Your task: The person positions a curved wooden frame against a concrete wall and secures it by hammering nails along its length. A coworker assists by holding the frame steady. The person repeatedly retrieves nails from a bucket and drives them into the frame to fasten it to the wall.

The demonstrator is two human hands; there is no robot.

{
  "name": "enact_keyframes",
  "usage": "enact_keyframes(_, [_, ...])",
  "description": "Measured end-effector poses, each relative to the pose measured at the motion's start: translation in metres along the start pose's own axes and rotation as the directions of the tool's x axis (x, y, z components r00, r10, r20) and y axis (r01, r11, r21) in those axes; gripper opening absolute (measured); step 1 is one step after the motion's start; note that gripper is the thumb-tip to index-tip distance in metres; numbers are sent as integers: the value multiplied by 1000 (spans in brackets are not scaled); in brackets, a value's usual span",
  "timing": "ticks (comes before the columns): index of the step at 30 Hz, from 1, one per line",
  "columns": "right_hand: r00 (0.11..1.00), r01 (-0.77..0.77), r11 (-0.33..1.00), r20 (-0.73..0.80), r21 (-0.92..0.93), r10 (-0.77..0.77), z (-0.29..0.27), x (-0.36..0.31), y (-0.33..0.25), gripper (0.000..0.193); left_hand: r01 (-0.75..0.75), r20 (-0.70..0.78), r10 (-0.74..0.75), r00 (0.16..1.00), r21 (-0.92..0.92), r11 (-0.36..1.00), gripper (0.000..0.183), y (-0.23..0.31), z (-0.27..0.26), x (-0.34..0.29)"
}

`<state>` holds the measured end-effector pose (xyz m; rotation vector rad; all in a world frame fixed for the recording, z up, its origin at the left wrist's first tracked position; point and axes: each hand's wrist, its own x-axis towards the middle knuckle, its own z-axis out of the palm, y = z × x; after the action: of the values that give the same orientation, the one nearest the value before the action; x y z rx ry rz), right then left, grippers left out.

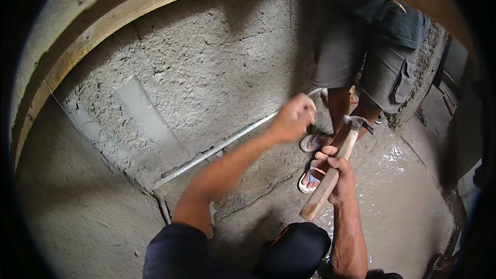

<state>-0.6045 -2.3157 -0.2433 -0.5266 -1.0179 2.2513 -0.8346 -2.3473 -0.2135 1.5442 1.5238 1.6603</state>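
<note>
beside open floor point(398, 201), clear of wall's edge point(232, 140), right hand point(341, 175) grips hammer point(324, 192); left hand point(293, 117) blurred (grip unclear)

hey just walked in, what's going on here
Someone grips a claw hammer by its wooden handle in the right hand, its head pointing away from them. Their left hand is out in front of the rough wall, too blurred to tell whether it holds anything. Another person in cargo shorts and flip-flops stands facing them, just beyond the hammer.
</note>
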Motion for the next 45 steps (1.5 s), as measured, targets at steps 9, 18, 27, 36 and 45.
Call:
enact_keyframes(9, [973, -22, 981, 221, -191, 64, 34, 46, 66, 38, -35, -358, 142, 923, 290, 956, 27, 100, -113, 6])
enact_keyframes(18, [802, 271, 837, 593, -475, 77, 47, 54, 139, 32, 14, -431, -37, 902, -57, 998, 30, 149, -152, -10])
enact_keyframes(27, [695, 264, 680, 624, -684, 358, 34, 61, 148, 44, 84, -606, 249, 755, 466, 881, 28, 245, -161, 14])
enact_keyframes(36, [509, 323, 728, 759, -605, 405, 39, 62, 109, 44, -124, -154, 517, 842, 878, 463, 26, 343, -175, 141])
enact_keyframes(45, [536, 508, 679, 812, -530, 233, 40, 79, 98, 48, 337, -335, -82, 939, 842, 422, 23, 341, -123, 213])
